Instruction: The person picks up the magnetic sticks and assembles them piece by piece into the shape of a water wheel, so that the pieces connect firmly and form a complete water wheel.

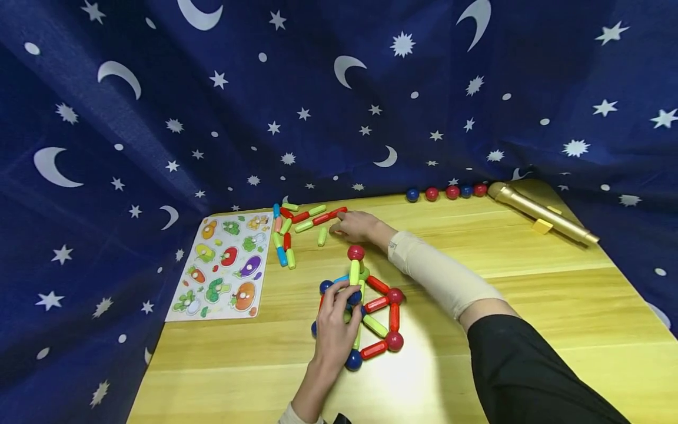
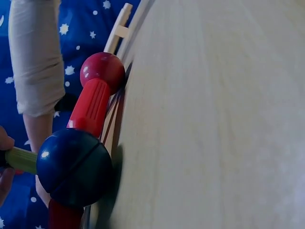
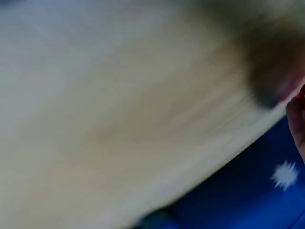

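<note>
My left hand (image 1: 335, 327) grips a blue ball (image 1: 355, 297) in the upper part of a structure of magnetic balls and sticks. Above that ball stands a light-green stick (image 1: 354, 272) topped by a red ball (image 1: 356, 252). In the left wrist view, a blue corner ball (image 2: 74, 167) joins a red stick (image 2: 90, 107) and a green stick (image 2: 23, 160) that runs to the fingers. My right hand (image 1: 357, 227) reaches to the loose sticks, its fingertips right at a red stick (image 1: 338, 211); I cannot tell whether it pinches this stick.
Several loose green, red and blue sticks (image 1: 286, 242) lie left of the right hand, beside a vegetable picture board (image 1: 177, 311). Several balls (image 1: 431, 194) line the back edge, near a gold microphone (image 1: 545, 213). A starry cloth (image 1: 296, 76) hangs behind the table.
</note>
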`<state>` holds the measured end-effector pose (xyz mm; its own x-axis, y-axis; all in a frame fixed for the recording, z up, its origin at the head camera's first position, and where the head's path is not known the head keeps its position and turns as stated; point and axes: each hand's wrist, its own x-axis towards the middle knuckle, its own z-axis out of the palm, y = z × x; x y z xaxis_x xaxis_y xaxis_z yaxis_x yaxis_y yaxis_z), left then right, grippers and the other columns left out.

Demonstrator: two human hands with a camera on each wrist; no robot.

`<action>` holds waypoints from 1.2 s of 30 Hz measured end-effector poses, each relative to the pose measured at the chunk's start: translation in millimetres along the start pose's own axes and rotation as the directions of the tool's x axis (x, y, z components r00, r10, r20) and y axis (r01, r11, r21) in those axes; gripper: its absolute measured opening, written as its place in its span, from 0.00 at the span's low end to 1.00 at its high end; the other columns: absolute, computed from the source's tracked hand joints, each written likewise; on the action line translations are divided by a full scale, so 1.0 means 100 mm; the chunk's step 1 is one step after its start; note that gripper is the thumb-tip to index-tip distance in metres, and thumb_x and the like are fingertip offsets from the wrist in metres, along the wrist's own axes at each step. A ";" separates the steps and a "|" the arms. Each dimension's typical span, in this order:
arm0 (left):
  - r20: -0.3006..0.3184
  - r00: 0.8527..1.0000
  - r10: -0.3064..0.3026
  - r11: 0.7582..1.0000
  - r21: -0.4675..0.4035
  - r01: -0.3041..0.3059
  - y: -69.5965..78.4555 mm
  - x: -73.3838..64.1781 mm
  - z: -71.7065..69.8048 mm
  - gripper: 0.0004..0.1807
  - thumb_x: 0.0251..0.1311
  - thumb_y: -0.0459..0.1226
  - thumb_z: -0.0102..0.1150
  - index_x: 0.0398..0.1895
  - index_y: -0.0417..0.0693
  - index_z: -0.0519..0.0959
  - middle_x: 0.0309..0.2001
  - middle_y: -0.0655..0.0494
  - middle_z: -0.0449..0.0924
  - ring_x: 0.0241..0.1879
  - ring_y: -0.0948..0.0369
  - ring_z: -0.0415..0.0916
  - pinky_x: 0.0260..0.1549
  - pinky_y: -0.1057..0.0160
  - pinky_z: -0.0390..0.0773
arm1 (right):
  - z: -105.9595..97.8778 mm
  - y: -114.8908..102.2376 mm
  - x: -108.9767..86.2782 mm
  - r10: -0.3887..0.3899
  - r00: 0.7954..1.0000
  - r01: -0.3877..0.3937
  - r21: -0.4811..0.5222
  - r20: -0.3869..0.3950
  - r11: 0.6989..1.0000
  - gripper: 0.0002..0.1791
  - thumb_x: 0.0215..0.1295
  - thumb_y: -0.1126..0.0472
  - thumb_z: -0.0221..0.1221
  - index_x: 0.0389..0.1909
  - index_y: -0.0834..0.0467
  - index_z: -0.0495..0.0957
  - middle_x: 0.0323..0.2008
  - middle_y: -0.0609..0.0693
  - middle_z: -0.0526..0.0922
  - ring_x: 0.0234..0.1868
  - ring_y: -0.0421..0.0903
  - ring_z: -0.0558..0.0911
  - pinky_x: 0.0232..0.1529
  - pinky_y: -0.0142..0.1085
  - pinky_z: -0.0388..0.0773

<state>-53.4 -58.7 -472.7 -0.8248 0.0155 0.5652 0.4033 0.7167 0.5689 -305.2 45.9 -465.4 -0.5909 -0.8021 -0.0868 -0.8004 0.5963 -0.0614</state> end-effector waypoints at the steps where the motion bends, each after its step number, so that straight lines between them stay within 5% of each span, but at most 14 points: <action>1: 0.006 1.000 -0.003 1.000 0.000 0.003 0.00 -0.01 0.00 0.22 0.48 0.26 0.70 0.48 0.49 0.81 0.53 0.49 0.76 0.47 0.55 0.81 0.43 0.60 0.83 | 0.00 0.02 -0.06 0.024 0.999 -0.023 0.033 -0.022 0.999 0.20 0.68 0.61 0.55 0.61 0.49 0.75 0.48 0.58 0.77 0.42 0.53 0.81 0.48 0.46 0.79; 4: 0.023 1.000 -0.002 1.000 -0.014 0.002 0.00 -0.01 0.00 0.22 0.49 0.27 0.70 0.49 0.49 0.81 0.53 0.49 0.76 0.46 0.56 0.82 0.43 0.61 0.83 | -0.02 0.07 -0.34 0.177 0.973 -0.142 0.226 -0.146 0.964 0.24 0.63 0.63 0.58 0.61 0.54 0.73 0.48 0.57 0.80 0.40 0.51 0.80 0.44 0.45 0.78; 9: 0.030 0.999 0.041 0.998 -0.053 -0.039 -0.03 0.03 -0.01 0.22 0.49 0.31 0.72 0.50 0.49 0.82 0.52 0.49 0.75 0.41 0.58 0.82 0.39 0.62 0.83 | -0.17 -0.04 -1.14 0.477 0.826 -0.232 0.588 -0.302 0.774 0.17 0.55 0.65 0.62 0.47 0.58 0.78 0.39 0.55 0.84 0.32 0.47 0.79 0.34 0.37 0.75; 11: 0.034 0.997 0.063 0.996 -0.062 -0.061 -0.04 0.06 -0.02 0.21 0.49 0.33 0.73 0.49 0.48 0.82 0.52 0.49 0.75 0.41 0.58 0.81 0.39 0.62 0.83 | -0.21 -0.22 -1.46 0.511 0.801 -0.205 0.659 -0.313 0.724 0.12 0.55 0.65 0.63 0.42 0.58 0.81 0.38 0.53 0.86 0.31 0.45 0.79 0.34 0.35 0.75; 14: 0.042 0.995 0.087 0.995 -0.054 -0.085 -0.05 0.09 -0.03 0.19 0.49 0.36 0.74 0.46 0.47 0.83 0.51 0.49 0.75 0.43 0.57 0.81 0.40 0.60 0.82 | -0.23 -0.54 -1.80 0.460 0.835 -0.119 0.717 -0.301 0.687 0.10 0.57 0.65 0.64 0.41 0.56 0.84 0.38 0.50 0.87 0.32 0.40 0.80 0.35 0.33 0.79; 18: 0.053 0.996 0.076 0.997 -0.022 -0.074 -0.04 0.13 -0.06 0.16 0.51 0.38 0.73 0.44 0.49 0.83 0.49 0.51 0.76 0.45 0.57 0.80 0.42 0.59 0.82 | -0.20 -0.89 -1.95 0.352 0.883 -0.011 0.735 -0.311 0.678 0.09 0.58 0.64 0.66 0.41 0.54 0.84 0.37 0.47 0.87 0.33 0.36 0.82 0.36 0.33 0.82; 26: 0.094 0.992 0.083 0.997 -0.008 -0.083 -0.03 0.15 -0.08 0.14 0.55 0.38 0.67 0.46 0.53 0.84 0.46 0.52 0.75 0.44 0.58 0.77 0.40 0.60 0.80 | -0.15 -1.04 -1.93 0.302 0.898 0.042 0.744 -0.321 0.666 0.10 0.57 0.64 0.68 0.41 0.56 0.84 0.36 0.50 0.87 0.32 0.38 0.85 0.35 0.32 0.83; 30: 0.106 0.986 0.127 0.987 0.087 -0.137 -0.03 0.17 -0.08 0.14 0.55 0.44 0.69 0.45 0.56 0.85 0.47 0.51 0.75 0.47 0.56 0.73 0.38 0.59 0.80 | -0.15 -1.04 -1.93 0.309 0.897 0.054 0.772 -0.316 0.633 0.11 0.57 0.62 0.68 0.42 0.56 0.83 0.37 0.50 0.87 0.32 0.37 0.84 0.34 0.31 0.82; 36: 0.152 0.964 0.219 0.953 0.178 -0.245 -0.01 0.21 -0.08 0.18 0.57 0.50 0.67 0.50 0.60 0.84 0.54 0.53 0.78 0.53 0.55 0.72 0.48 0.57 0.74 | -0.20 -1.04 -1.91 0.309 0.901 0.079 0.816 -0.304 0.572 0.12 0.55 0.63 0.70 0.39 0.55 0.80 0.37 0.49 0.86 0.32 0.36 0.82 0.34 0.32 0.83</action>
<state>-68.5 -64.7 -456.7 -0.7666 0.2780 0.5788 0.5158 0.8034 0.2973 -110.9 136.4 -422.3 -0.8107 -0.5484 0.2050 -0.4223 0.3050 -0.8536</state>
